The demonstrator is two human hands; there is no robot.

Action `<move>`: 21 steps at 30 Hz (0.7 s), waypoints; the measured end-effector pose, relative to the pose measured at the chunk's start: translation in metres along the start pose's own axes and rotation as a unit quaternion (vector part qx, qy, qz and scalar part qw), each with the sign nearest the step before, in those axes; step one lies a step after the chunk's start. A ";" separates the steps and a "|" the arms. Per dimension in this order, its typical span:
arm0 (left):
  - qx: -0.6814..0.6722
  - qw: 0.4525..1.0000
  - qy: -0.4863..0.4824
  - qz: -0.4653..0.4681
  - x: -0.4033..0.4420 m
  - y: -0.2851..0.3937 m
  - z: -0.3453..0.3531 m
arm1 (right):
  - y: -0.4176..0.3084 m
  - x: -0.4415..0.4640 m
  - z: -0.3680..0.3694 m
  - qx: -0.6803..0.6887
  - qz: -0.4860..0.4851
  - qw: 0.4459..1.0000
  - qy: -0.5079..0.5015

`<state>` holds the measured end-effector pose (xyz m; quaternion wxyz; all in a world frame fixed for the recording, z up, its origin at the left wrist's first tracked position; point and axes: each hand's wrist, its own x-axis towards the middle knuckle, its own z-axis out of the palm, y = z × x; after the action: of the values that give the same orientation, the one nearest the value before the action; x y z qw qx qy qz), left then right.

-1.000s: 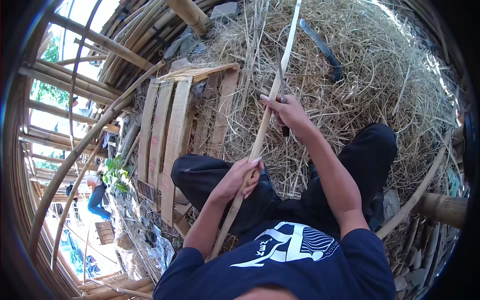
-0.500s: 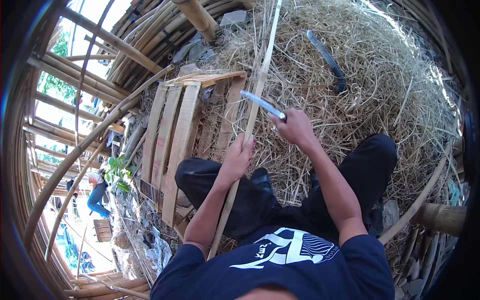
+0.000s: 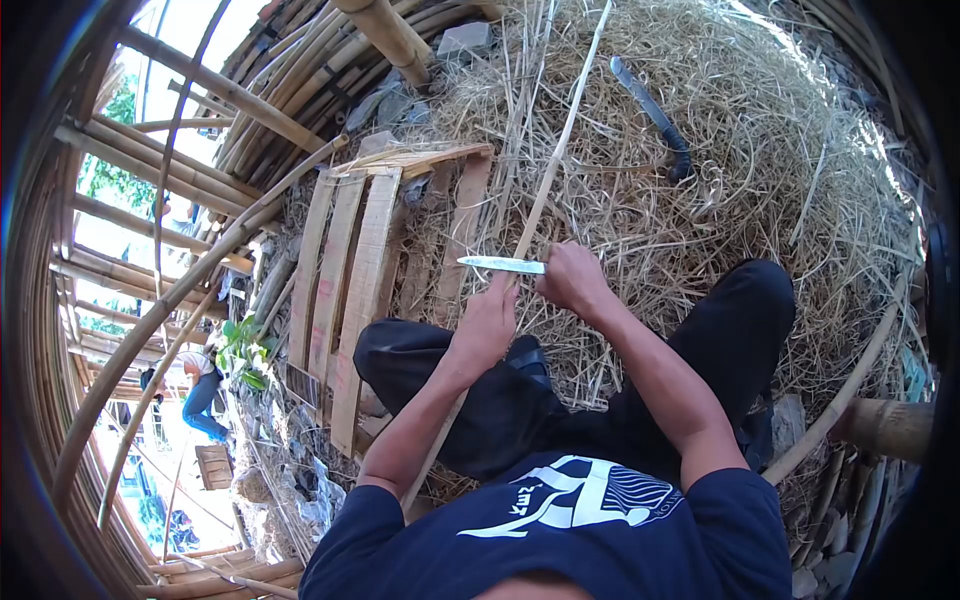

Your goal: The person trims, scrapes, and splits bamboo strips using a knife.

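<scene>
My left hand [image 3: 487, 322] is closed around a long, thin bamboo strip [image 3: 556, 160]. The strip runs from under my left forearm up past the top of the view. In my right hand [image 3: 573, 278] is a knife [image 3: 502, 265], its handle hidden in my fist. The blade points left and lies across the strip just above my left fingers. Beyond my hands, a curved blade with a dark handle [image 3: 655, 118] rests on a heap of bamboo shavings [image 3: 760, 160].
A slatted wooden crate [image 3: 350, 270] stands left of my knee. Bamboo poles [image 3: 225, 75] frame the left side, and a thick bamboo pole [image 3: 385, 40] rises at the top. Another person [image 3: 203, 395] is bent over farther off at left. A bamboo piece [image 3: 880, 428] lies at right.
The knife has swung down to lie level across the strip, nearer my left hand. The strip's far end has tilted to the right, and my left hand has moved slightly right and down.
</scene>
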<state>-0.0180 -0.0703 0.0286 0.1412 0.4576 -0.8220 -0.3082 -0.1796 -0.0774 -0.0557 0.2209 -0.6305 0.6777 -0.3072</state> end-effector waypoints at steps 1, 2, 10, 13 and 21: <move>0.000 1.000 -0.002 -0.001 -0.002 -0.002 0.002 | 0.002 0.000 0.001 0.001 0.001 1.000 -0.001; 0.019 1.000 0.000 0.000 -0.004 -0.007 0.004 | 0.004 0.002 0.000 0.001 0.027 1.000 -0.005; 0.014 0.999 -0.019 -0.045 -0.033 -0.011 0.005 | 0.031 0.029 -0.011 -0.096 0.112 0.988 -0.036; 0.014 0.999 0.001 -0.033 -0.042 -0.005 0.003 | 0.047 0.037 -0.028 -0.064 0.210 0.976 -0.005; -0.040 0.995 0.006 -0.086 -0.061 0.003 -0.011 | 0.035 0.028 -0.027 -0.058 0.176 0.983 0.001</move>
<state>0.0184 -0.0222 0.0420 0.1373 0.5225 -0.7659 -0.3486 -0.2266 -0.1006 -0.0582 0.2338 -0.5130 0.7948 -0.2246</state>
